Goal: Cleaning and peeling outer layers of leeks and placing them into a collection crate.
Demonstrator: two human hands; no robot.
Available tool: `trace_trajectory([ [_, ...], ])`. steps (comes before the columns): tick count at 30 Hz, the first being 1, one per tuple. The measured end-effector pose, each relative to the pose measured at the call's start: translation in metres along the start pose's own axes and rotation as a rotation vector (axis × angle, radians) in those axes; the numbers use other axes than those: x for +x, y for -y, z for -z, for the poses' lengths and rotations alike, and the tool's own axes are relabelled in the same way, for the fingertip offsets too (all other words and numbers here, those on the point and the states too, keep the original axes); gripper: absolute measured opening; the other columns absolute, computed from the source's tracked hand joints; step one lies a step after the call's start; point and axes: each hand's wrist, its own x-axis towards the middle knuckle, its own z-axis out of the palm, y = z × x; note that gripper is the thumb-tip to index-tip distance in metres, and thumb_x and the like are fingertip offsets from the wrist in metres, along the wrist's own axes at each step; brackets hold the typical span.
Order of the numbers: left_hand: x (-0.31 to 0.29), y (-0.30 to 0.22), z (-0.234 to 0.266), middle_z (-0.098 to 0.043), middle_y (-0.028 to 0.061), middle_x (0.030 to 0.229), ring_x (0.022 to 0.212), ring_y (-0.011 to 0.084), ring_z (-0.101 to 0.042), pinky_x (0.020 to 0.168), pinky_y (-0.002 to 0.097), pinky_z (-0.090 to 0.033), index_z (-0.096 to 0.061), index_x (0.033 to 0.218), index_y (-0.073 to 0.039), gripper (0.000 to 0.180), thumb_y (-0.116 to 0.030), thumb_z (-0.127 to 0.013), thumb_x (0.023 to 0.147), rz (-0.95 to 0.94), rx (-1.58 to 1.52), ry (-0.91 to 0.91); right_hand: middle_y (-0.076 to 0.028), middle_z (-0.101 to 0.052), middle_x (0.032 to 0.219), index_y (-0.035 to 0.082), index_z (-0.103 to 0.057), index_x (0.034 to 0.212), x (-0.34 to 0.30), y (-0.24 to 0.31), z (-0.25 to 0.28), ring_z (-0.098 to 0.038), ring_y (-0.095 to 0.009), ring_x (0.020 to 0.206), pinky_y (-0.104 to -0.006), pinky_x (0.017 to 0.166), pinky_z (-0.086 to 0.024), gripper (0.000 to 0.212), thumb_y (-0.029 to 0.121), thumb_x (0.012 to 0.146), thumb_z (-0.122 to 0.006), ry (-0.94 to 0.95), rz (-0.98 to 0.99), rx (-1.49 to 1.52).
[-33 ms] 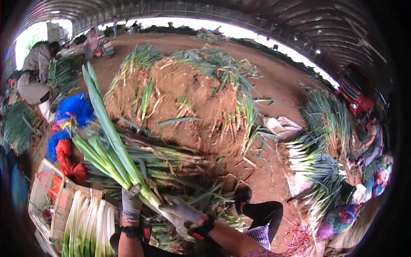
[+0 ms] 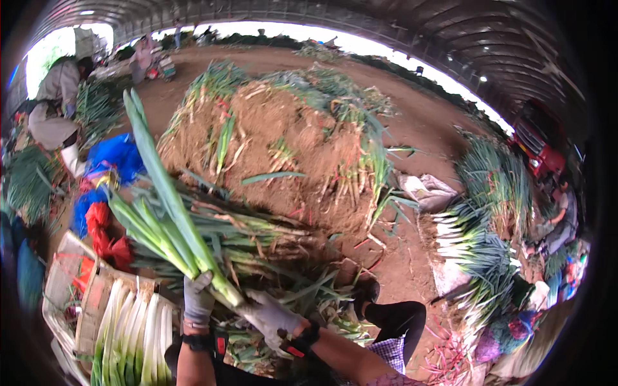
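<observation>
A large green onion (image 2: 168, 193) with long thick leaves slants up and to the left in front of me. My gloved left hand (image 2: 198, 299) is closed around its stalk. My gloved right hand (image 2: 273, 320) wraps the lower end, hiding most of the white base. Beneath the leaves lies a heap of untrimmed green onions (image 2: 257, 231) with dry outer leaves. To my left, peeled green onions with white shanks (image 2: 132, 334) lie side by side next to a worn box (image 2: 87, 315).
Ahead rises a soil mound (image 2: 277, 122) with onions around it. Red netting (image 2: 103, 235) and blue netting (image 2: 116, 161) lie at left. Bundled onions (image 2: 457, 238) line the right, before a red vehicle (image 2: 537, 145). A person (image 2: 58, 103) bends at far left; another (image 2: 560, 219) sits at right.
My right hand's fingers have curled more around the onion's lower end, covering the white part that showed before. My left hand keeps its hold. The whole view has shifted slightly.
</observation>
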Motion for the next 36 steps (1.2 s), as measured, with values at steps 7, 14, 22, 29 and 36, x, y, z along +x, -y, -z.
trace_trajectory([
  [7, -0.003, 0.008, -0.012, -0.067, -0.0009, 0.108, 0.096, 0.0108, -0.063, 0.086, 0.0280, -0.052, -0.068, 0.117, -0.004, 0.027, -0.007, -0.077, 0.091, 0.021, 0.248, -0.241, -0.018, -0.064, 0.083, 0.002, -0.062, 0.091, 0.030, 0.032, -0.039, -0.062, -0.041, 0.078, -0.0492, 0.070, -0.051, 0.027, 0.017, 0.082, -0.082, -0.543, 0.550, -0.930],
  [14, -0.009, -0.013, 0.023, -0.069, 0.0026, 0.081, 0.066, 0.0109, -0.064, 0.058, 0.0266, -0.051, -0.072, 0.099, 0.003, 0.020, -0.014, -0.077, 0.091, 0.097, 0.172, -0.203, -0.016, -0.073, 0.079, 0.001, -0.076, 0.107, 0.030, 0.007, -0.019, -0.071, -0.021, 0.071, -0.0376, 0.068, -0.055, 0.019, 0.016, 0.097, -0.071, -0.255, -0.084, -0.039],
  [22, -0.004, -0.036, 0.033, -0.067, 0.0020, 0.074, 0.058, 0.0106, -0.061, 0.054, 0.0248, -0.049, -0.071, 0.094, 0.001, 0.021, -0.020, -0.075, 0.090, -0.023, 0.327, -0.225, -0.028, -0.072, 0.102, 0.002, -0.070, 0.123, -0.042, -0.045, 0.059, -0.071, -0.047, 0.095, -0.0497, 0.083, -0.058, 0.045, 0.033, 0.091, -0.076, -0.060, -0.304, -1.454],
  [29, 0.003, -0.036, 0.040, -0.065, 0.0022, 0.072, 0.054, 0.0113, -0.058, 0.050, 0.0260, -0.045, -0.070, 0.090, 0.000, 0.018, -0.017, -0.076, 0.090, -0.067, 0.291, -0.403, -0.027, -0.067, 0.110, -0.001, -0.055, 0.120, -0.039, -0.035, -0.019, -0.069, -0.045, 0.101, -0.0468, 0.079, -0.056, 0.040, 0.021, 0.095, -0.077, 0.005, 0.265, -0.895],
  [36, -0.014, 0.000, 0.035, -0.071, 0.0035, 0.077, 0.064, 0.0117, -0.065, 0.060, 0.0270, -0.052, -0.075, 0.094, 0.002, 0.024, -0.021, -0.080, 0.091, 0.174, 0.253, -0.168, -0.024, -0.070, 0.084, -0.003, -0.063, 0.104, 0.022, 0.018, -0.030, -0.070, -0.042, 0.075, -0.0450, 0.066, -0.053, 0.030, 0.027, 0.103, -0.067, -0.015, 0.150, -0.735],
])
